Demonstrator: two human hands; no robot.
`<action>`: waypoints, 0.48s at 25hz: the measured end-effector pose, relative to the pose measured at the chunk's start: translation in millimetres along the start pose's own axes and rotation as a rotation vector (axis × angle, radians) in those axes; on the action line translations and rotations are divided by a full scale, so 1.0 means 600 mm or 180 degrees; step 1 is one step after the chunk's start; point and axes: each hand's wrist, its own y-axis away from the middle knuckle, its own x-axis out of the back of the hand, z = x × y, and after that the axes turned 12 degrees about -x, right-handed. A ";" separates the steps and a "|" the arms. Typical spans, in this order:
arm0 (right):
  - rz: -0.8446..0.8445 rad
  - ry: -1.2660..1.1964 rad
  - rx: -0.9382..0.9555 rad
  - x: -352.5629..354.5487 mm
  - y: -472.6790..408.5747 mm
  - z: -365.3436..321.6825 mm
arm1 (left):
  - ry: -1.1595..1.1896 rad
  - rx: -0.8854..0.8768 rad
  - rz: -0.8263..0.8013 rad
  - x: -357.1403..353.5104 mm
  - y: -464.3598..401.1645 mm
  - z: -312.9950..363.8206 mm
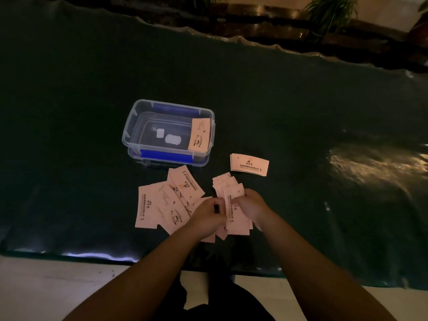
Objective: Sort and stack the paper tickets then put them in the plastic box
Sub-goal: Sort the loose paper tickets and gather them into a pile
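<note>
The task is judged to be partly done. A fanned bunch of paper tickets is held upright between both hands just above the dark-covered desk: the right hand is closed around the bunch from its right side, and the left hand is pinched on the bunch's left edge, as if one ticket is being picked out or squared up, though the fingertips are too dim to be made out singly. Just to the left of the left hand, a loose, overlapping spread of unsorted tickets is lying flat, some printed side up and turned at different angles. Beyond the right hand and slightly to its right, a small squared stack of tickets is already laid down, well apart from the loose ones. Farther out, beyond the left hand, the clear plastic box with blue clasps is standing open, and one stack of tickets is leaning inside against its right-hand wall; two small white patches are seen through its bottom. Left to do, by this reading: the held bunch and the loose spread are to be sorted and stacked, and those stacks, with the one on the desk, are to be placed in the box.
</note>
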 end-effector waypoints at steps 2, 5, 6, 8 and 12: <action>-0.0093 -0.0206 -0.0069 0.011 0.000 0.017 | 0.0018 -0.0020 -0.0146 0.001 0.002 0.004; -0.0159 -0.0593 -0.0137 0.026 0.001 0.048 | -0.0310 -0.0083 -0.0005 0.003 0.003 0.004; -0.0147 -0.0742 -0.0165 0.031 0.002 0.060 | -0.0532 -0.0051 0.0184 0.004 0.004 0.002; -0.0126 -0.1054 -0.0280 0.040 0.004 0.085 | -0.0815 0.0007 0.0441 0.009 0.004 -0.009; -0.0100 -0.1292 -0.0349 0.044 0.007 0.125 | -0.2027 -0.0253 -0.0097 -0.008 0.010 -0.019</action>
